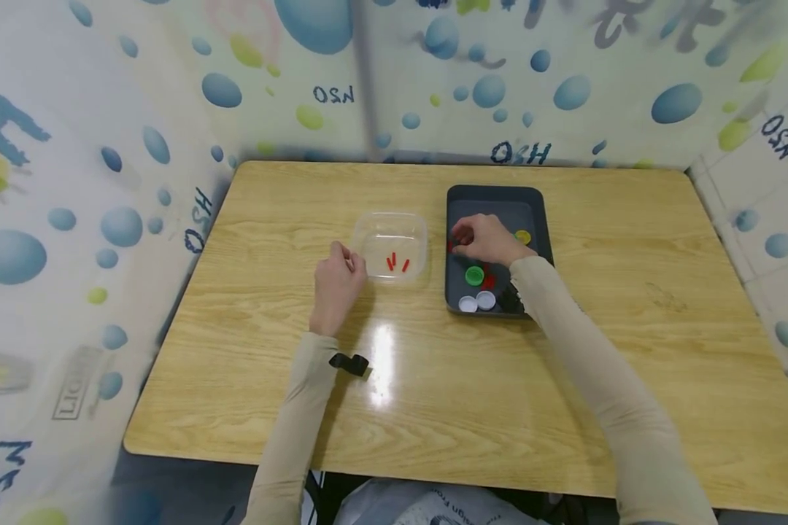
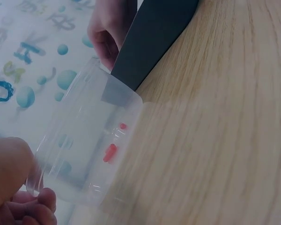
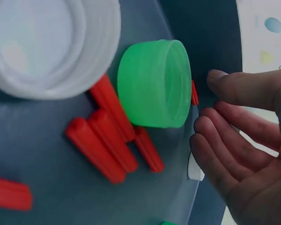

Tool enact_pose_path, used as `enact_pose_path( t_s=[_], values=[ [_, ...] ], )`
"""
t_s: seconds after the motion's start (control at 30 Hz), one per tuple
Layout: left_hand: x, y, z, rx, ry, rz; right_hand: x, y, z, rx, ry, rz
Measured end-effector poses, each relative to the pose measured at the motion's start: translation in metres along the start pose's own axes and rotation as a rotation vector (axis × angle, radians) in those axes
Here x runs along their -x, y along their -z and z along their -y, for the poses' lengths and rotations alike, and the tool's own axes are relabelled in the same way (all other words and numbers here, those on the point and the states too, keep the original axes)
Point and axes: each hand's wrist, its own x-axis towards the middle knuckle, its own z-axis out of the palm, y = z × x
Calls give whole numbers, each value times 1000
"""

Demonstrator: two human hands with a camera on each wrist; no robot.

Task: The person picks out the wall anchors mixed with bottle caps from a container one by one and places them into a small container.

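My left hand [image 1: 338, 284] pinches the near-left rim of a clear plastic container [image 1: 390, 227]. Several small red plastic plugs [image 1: 394, 259] lie on the container's bottom. Over the dark grey tray [image 1: 495, 194], to the right, my right hand [image 1: 489, 240] hovers with relaxed, bent fingers. The right wrist view shows a gap between thumb and fingers, with nothing held. Close to those fingertips stands a green bottle cap [image 3: 152, 84] on its side. Ribbed red plugs [image 3: 105, 145] lie beside the cap on the tray floor.
Two white caps [image 1: 486, 300] lie near the tray's front edge, and a yellow cap [image 1: 522, 236] sits at its right side. The tray's raised walls surround these pieces. Container and tray stand apart on a wooden table [image 1: 269, 292], with a patterned curtain [image 1: 400, 95] behind.
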Motion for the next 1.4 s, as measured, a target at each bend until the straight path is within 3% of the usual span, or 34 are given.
enact_pose_path(
  t_s=[0.6,0.93,1.07,1.4],
  values=[
    [0,0,-4,12,-1,18,-7,-4,-1,184,58,17],
    [1,-2,0,-3,-12,-1,-10,-11,-6,195,92,-3],
    [1,-2,-1,-9,-18,4,-5,-11,-11,150,126,-48],
    [1,-2,0,9,0,12,16,4,-21,-94,168,-183]
  ],
)
